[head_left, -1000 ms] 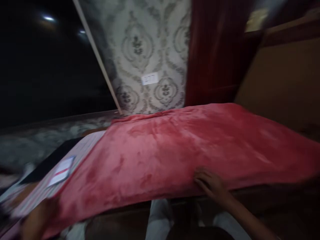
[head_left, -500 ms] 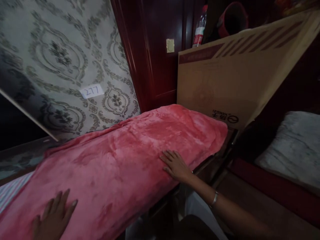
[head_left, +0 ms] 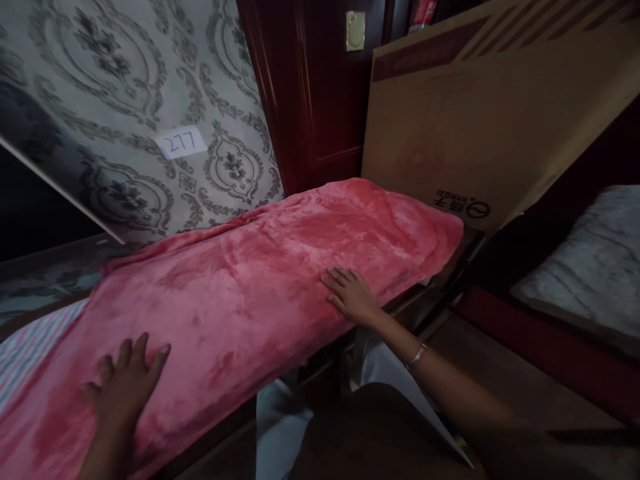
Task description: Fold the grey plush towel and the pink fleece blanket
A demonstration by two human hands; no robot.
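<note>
A pink plush blanket (head_left: pixel 240 287) lies spread lengthwise in front of me, mostly flat with soft creases along its far edge. On its left part rests my left hand (head_left: pixel 125 380), fingers spread and holding nothing. My right hand (head_left: pixel 353 293) lies palm down near the blanket's front edge, right of the middle, with its fingers stretched out. A silver bracelet (head_left: pixel 419 355) circles the right wrist. From under the blanket's left end shows a striped cloth (head_left: pixel 40 340) in white, blue and pink.
Behind the blanket stands a wall with patterned wallpaper (head_left: pixel 200 80) and a paper marked 277 (head_left: pixel 181 141). A dark red wooden panel (head_left: pixel 315 100) adjoins it. A large cardboard box (head_left: pixel 480 127) leans at the back right. A grey-white cushion (head_left: pixel 595 260) lies far right.
The view has tilted downward, so the wall and box sit higher. My left hand has moved a little forward and right over the blanket; the right stays at about the same spot.
</note>
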